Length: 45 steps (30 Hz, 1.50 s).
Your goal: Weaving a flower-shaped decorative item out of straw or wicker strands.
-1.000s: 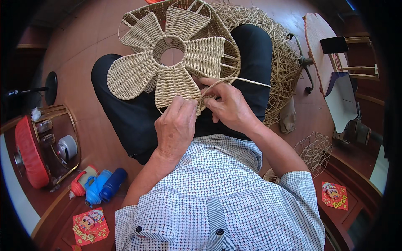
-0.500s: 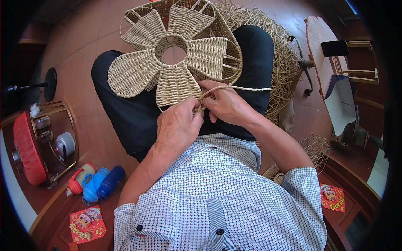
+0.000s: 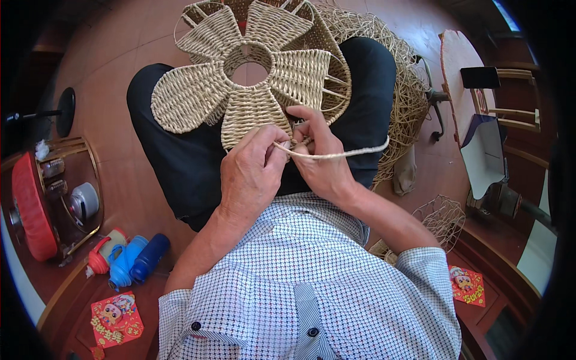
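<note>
Flower-shaped woven piece (image 3: pixel 240 78) resting on the lap, its top edge cut off by the frame, left hand (image 3: pixel 252 174) pinching a pale straw cord (image 3: pixel 336 154), right hand (image 3: pixel 321 159) fingers closed on the same cord – fingertips partly hidden – round tray (image 3: pixel 90 174) at left holding a white jar (image 3: pixel 84 201).

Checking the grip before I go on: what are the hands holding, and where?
Both hands, left hand and right hand, pinch a pale straw cord at the lower edge of the flower-shaped woven piece.
</note>
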### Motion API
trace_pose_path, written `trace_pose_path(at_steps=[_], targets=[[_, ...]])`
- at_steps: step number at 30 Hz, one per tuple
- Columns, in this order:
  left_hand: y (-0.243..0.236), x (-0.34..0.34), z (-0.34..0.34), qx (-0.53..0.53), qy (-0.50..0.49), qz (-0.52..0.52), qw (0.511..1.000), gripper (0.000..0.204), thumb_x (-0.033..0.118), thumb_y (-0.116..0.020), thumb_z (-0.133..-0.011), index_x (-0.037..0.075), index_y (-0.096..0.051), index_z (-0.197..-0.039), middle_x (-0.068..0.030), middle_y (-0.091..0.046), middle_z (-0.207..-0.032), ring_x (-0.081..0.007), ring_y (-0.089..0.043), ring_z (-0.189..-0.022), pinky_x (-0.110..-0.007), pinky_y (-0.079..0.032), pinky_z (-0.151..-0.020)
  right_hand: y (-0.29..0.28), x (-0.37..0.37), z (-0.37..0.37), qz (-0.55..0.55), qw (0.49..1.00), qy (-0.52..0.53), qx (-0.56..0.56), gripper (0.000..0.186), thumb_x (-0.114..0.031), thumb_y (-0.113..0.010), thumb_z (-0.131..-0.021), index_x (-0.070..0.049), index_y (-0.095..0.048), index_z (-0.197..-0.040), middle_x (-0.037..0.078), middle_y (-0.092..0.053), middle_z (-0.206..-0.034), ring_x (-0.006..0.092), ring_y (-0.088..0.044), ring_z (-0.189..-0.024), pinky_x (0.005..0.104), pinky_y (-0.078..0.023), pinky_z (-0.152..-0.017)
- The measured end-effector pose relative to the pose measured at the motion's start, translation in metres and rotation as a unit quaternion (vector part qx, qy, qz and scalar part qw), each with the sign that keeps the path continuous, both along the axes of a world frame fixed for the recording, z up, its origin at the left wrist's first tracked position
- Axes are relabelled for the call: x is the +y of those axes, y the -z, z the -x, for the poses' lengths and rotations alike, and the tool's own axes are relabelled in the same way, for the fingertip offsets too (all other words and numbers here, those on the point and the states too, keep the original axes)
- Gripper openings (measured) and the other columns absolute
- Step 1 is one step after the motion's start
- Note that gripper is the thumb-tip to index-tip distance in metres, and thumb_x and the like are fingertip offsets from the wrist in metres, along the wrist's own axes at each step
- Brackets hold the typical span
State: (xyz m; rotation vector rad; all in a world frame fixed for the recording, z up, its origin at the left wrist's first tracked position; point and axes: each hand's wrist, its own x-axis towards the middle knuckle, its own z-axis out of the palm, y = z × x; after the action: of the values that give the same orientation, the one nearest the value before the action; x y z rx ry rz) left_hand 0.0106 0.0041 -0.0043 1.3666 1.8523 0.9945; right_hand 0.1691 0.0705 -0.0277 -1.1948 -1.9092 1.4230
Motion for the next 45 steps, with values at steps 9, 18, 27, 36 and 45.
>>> trace_pose_path(at_steps=[9, 18, 27, 36, 45], targets=[[0.006, -0.005, 0.012, -0.075, 0.013, 0.040, 0.996, 0.020, 0.008, -0.070, -0.106, -0.001, -0.077, -0.122, -0.0054, -0.076, -0.093, -0.0082, -0.063, -0.072, -0.029, -0.051, -0.066, -0.003, -0.011, -0.003, -0.051, 0.996, 0.058, -0.034, 0.048, 0.003, -0.078, -0.094, -0.005, -0.063, -0.139, 0.005, -0.070, -0.094, 0.0085, -0.060, -0.058, 0.0261, -0.049, -0.053], [-0.003, -0.006, 0.012, -0.299, -0.096, 0.055, 0.948, 0.020, 0.006, -0.065, -0.107, -0.001, -0.063, -0.125, -0.0039, -0.073, -0.093, -0.0024, -0.057, -0.063, -0.019, -0.046, -0.054, -0.005, -0.039, 0.002, 0.150, 0.954, 0.184, 0.186, 0.018, 0.001, -0.070, -0.107, -0.002, -0.058, -0.119, 0.000, -0.062, -0.098, -0.0001, -0.051, -0.069, 0.0194, -0.041, -0.056], [0.004, -0.010, -0.008, 0.059, 0.055, -0.108, 0.991, 0.015, 0.007, -0.081, -0.096, 0.008, -0.071, -0.107, -0.0035, -0.069, -0.093, -0.0137, -0.068, -0.070, -0.032, -0.053, -0.062, -0.080, 0.001, -0.067, 0.291, 0.901, 0.128, 0.295, 0.011, -0.014, -0.054, -0.114, -0.009, -0.051, -0.123, -0.003, -0.049, -0.075, 0.0025, -0.034, -0.050, 0.0213, -0.027, -0.041], [0.010, -0.003, -0.008, 0.066, -0.010, -0.100, 0.993, 0.010, 0.008, -0.080, -0.098, 0.004, -0.071, -0.100, -0.0092, -0.070, -0.086, -0.0258, -0.071, -0.072, -0.038, -0.055, -0.067, -0.129, 0.082, -0.166, -0.041, 0.905, 0.365, 0.215, 0.034, -0.014, -0.063, -0.113, -0.004, -0.058, -0.145, 0.000, -0.068, -0.099, 0.0006, -0.049, -0.062, 0.0168, -0.040, -0.054], [0.001, -0.008, 0.011, 0.062, -0.069, 0.034, 0.995, 0.013, 0.009, -0.081, -0.096, 0.001, -0.071, -0.096, -0.0072, -0.067, -0.076, -0.0145, -0.064, -0.065, -0.034, -0.051, -0.063, -0.036, -0.019, -0.025, -0.212, 0.976, 0.011, -0.037, 0.021, 0.000, -0.080, -0.094, -0.007, -0.080, -0.114, 0.010, -0.072, -0.102, 0.0278, -0.074, -0.086, 0.0381, -0.060, -0.074]])
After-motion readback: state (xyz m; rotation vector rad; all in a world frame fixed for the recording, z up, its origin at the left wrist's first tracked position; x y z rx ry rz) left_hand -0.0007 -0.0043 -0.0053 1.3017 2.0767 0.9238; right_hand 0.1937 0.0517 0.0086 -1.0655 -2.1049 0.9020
